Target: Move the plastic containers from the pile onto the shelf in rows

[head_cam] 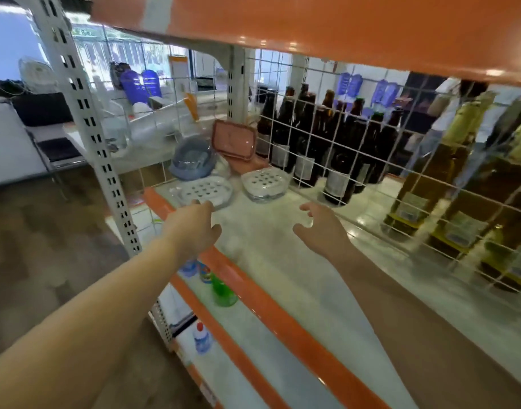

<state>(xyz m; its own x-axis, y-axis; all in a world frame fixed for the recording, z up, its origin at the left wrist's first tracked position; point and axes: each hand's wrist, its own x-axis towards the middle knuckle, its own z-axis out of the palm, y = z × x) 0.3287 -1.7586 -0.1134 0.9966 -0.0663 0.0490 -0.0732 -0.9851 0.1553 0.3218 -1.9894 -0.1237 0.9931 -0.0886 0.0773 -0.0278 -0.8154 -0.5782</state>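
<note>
Head view is showing both my bare arms reaching forward over the shelf (297, 261), a pale board with an orange front edge. My left hand (194, 228) is hovering just above the shelf near that front edge, fingers loosely curled and spread, gripping nothing; its fingertips are sitting right beside the near rim of a clear container with a white perforated lid (203, 191), though I cannot tell whether they are touching it. My right hand (319, 228) is hanging over the bare middle of the shelf, fingers relaxed and slightly bent, also holding nothing.

A second clear container with a perforated lid (265, 183) is resting on the shelf to the right of the first, apart from it and near the wire grid (371, 149) at the back. Behind these two, the pile is sitting at the far left end of the shelf: a blue-grey round tub (191, 162) is lying tilted, and a pink-rimmed rectangular container (234, 140) is leaning up on edge just to its right.

Through the grid, dark brown bottles (312, 137) are standing in rows, with yellowish bottles (460, 160) further right. On a lower shelf below my left forearm, a green bottle (223, 290) is standing, and a small clear bottle with a red cap (201, 338) is standing lower still. An orange shelf edge (312, 28) is running overhead.
</note>
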